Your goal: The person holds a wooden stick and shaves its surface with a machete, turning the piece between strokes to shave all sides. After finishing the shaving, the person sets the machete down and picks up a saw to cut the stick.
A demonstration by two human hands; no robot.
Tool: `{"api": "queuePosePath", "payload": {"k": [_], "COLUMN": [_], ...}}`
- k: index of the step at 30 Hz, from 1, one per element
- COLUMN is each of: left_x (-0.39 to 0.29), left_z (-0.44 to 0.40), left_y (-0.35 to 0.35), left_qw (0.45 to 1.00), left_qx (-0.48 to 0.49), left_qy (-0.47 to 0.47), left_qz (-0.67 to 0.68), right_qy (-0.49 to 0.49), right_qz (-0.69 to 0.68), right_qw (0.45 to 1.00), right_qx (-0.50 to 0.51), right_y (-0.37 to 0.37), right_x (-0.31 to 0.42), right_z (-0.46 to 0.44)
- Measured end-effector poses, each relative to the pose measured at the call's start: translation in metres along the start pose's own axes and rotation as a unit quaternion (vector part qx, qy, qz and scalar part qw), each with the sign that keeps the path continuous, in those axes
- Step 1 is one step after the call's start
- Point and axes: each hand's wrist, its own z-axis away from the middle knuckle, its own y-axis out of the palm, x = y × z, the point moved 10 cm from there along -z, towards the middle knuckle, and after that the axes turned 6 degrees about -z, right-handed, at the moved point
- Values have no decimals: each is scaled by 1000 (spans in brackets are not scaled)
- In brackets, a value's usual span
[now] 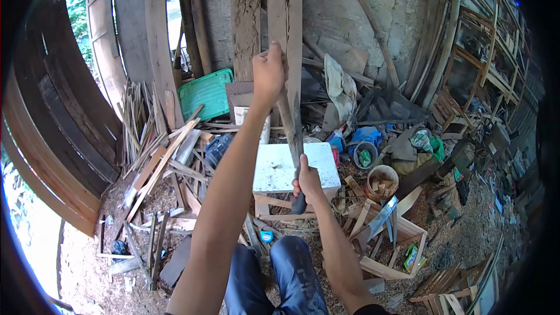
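Note:
My left hand (pixel 269 76) is raised in front of me, closed round the upper part of a wooden stick (pixel 286 118) that slants down toward my right hand. Lower down, my right hand (pixel 309 184) is wrapped round the dark handle of a machete (pixel 298 131). Its blade points upward and runs close along the stick; whether they touch I cannot tell. The stick's lower end is partly hidden near my right fingers. Beneath both hands stands a white-topped block (pixel 274 169), speckled with debris.
Wood strips (pixel 154 181) are piled at left by a green plastic lid (pixel 205 94). At right are a bucket of wood pieces (pixel 382 184), a handsaw (pixel 376 224) and a wooden frame (pixel 408 251). A blue tape measure (pixel 266 236) lies near my knees. Boards (pixel 286 17) lean upright ahead.

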Motion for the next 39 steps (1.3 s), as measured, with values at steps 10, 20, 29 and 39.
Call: {"api": "queuePosePath", "payload": {"k": [10,20,29,39], "left_x": [-1,-2,-4,1], "left_z": [-4,-8,-2,-9], "left_y": [13,5,-2,-12], "left_qw": [1000,999,1000,999], "left_qx": [7,9,-6,-30], "left_qy": [23,30,29,12], "left_qz": [-10,-4,-11,0], "right_qy": [-64,21,45,-95], "right_qz": [105,4,54,208], "right_qw": [992,1000,998,970], "right_qx": [-25,22,3,-79], "right_y": [-8,-9,-14,-21], "right_x": [20,19,-47,-39], "right_z": [2,10,-24,-22]}}
